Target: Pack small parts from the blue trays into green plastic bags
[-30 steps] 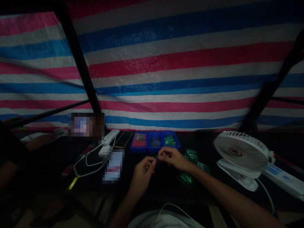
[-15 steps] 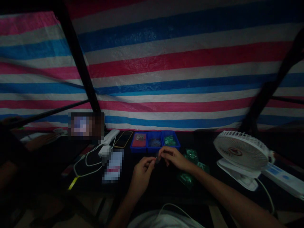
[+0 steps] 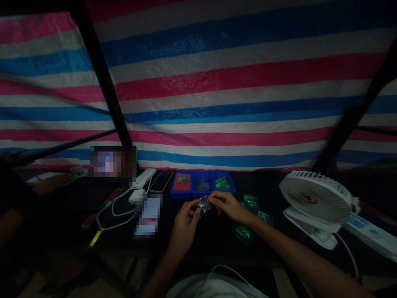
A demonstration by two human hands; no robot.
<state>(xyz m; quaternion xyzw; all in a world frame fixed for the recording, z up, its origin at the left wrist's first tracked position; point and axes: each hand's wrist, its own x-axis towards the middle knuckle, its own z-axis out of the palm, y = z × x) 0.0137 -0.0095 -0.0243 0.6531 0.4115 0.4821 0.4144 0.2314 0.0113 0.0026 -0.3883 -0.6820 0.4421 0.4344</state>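
Silver foil packet (image 3: 205,203) is being held above the black tabletop (image 3: 214,248), just in front of the blue three-compartment tray (image 3: 201,185), with the fingers of the left hand (image 3: 186,227) and right hand (image 3: 228,207) clamped on it from both sides. Risk: a slip could be caused by the thin, slick foil, and a dropped packet would be hard to spot on the dark surface in this dim light. Green packets (image 3: 250,203) are being crowded by the right forearm (image 3: 279,244) and could be swept aside. Room: working space is being bounded by the tray just ahead, the white clip fan (image 3: 316,198) to the right and white cables (image 3: 114,217) to the left.
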